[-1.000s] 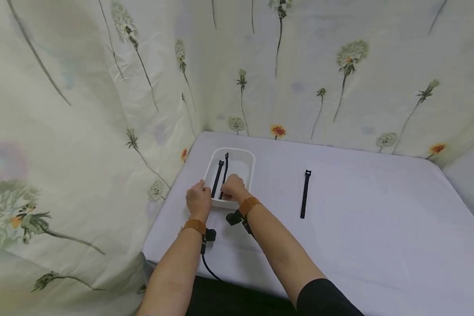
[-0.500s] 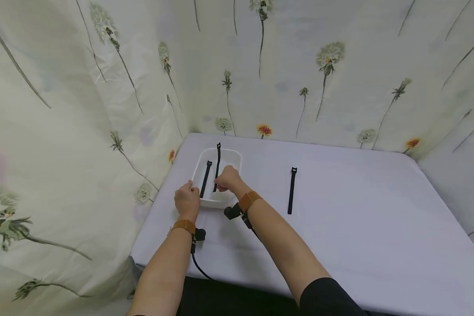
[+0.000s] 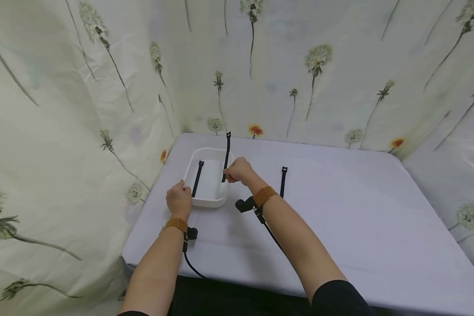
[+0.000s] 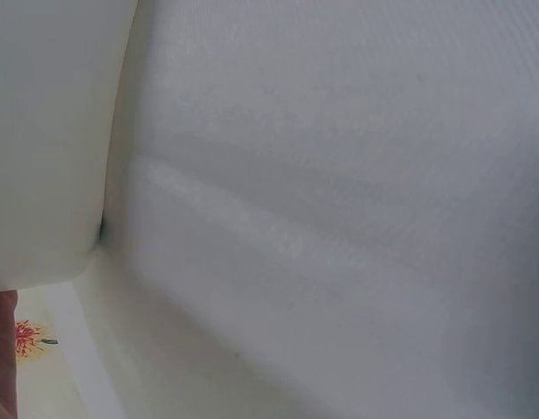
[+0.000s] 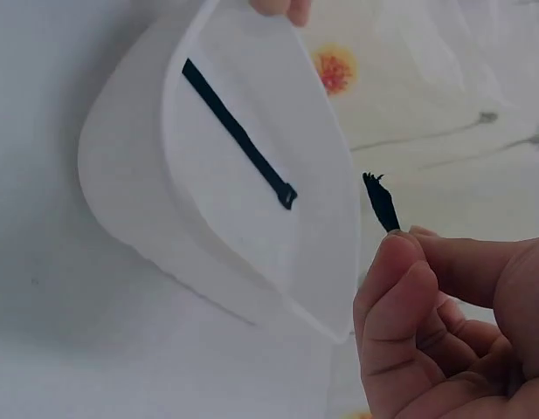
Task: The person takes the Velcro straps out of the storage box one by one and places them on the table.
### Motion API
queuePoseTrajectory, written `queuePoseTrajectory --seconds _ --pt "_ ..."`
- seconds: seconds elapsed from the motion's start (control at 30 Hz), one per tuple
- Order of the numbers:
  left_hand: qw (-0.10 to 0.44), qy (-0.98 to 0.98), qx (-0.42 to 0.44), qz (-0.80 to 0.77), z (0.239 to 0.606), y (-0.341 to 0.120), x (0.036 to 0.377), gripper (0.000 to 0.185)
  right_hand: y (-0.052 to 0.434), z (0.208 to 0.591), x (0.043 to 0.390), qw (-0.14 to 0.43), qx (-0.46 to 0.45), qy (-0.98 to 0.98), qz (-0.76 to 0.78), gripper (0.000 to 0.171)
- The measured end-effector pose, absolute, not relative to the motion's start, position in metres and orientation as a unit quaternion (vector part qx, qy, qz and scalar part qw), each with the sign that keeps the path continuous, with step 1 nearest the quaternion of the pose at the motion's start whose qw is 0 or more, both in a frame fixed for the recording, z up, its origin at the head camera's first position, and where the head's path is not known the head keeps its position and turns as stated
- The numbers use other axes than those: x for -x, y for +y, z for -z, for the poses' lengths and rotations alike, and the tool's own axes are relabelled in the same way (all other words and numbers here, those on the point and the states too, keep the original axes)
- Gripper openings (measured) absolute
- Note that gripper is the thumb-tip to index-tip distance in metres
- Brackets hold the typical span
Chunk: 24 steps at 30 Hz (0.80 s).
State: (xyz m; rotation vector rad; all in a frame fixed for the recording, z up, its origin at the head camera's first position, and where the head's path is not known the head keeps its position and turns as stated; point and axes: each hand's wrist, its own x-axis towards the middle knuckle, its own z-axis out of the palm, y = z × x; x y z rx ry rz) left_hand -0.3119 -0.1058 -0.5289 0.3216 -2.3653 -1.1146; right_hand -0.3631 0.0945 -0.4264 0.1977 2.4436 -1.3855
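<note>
right hand pinches a thin black fabric strap upright; left hand grips the white plastic tray.

The person is wearing tan wrist straps, each carrying a small black camera, on the left hand and right hand; black cables are trailing back toward short black sleeves.

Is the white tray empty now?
No, one black strap lies in the white tray; the right hand holds another above it.
</note>
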Motion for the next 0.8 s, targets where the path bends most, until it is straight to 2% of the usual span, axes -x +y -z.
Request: queuePoseTrajectory --seconds 0.37,0.8 --pt "0.221 -0.876 -0.132 0.408 0.523 -0.107 0.314 0.033 0.152 0.423 0.356 0.145 -0.07 0.854 0.494 0.021" --pt "0.22 -0.869 -0.139 0.421 0.522 -0.104 0.31 0.035 0.224 0.433 0.338 0.163 -0.097 0.852 0.488 0.022"
